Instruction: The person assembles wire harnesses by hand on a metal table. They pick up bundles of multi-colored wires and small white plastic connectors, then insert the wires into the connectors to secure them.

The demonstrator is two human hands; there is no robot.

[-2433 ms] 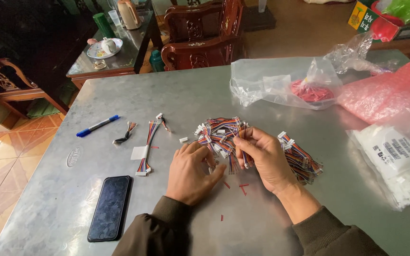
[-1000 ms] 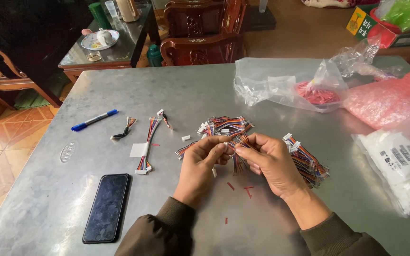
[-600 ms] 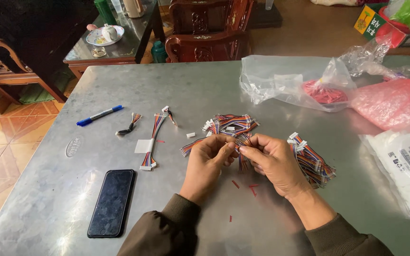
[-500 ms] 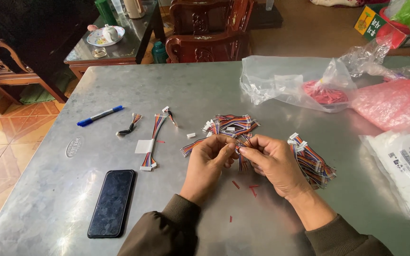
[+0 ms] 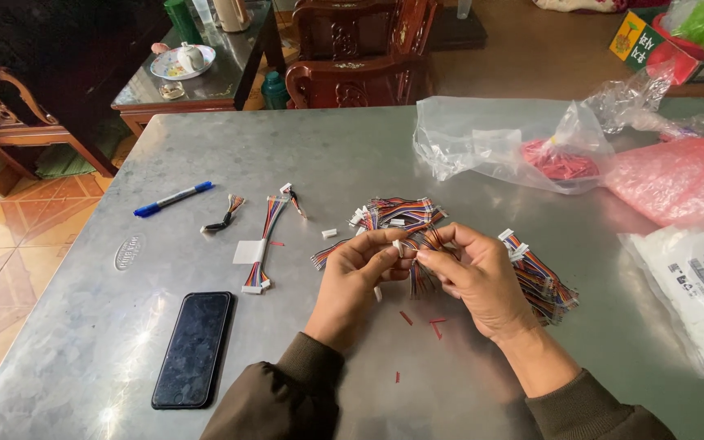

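A black phone (image 5: 194, 348) lies near my left elbow, a blue marker (image 5: 173, 198) farther off, clear bags (image 5: 505, 143) beyond. My left hand (image 5: 354, 281) and right hand (image 5: 476, 277) both pinch one rainbow ribbon cable (image 5: 332, 252) above the table (image 5: 287, 155); its long axis runs left-right, free end pointing left

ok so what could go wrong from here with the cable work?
1. Both hands, left hand and right hand, pinch one multicoloured ribbon cable near its small white connector; a hard pull might loosen wires.
2. Red wire offcuts lie scattered on the metal table and could mix into the cable pile.
3. The smartphone sits near the table edge; an elbow might knock it off.
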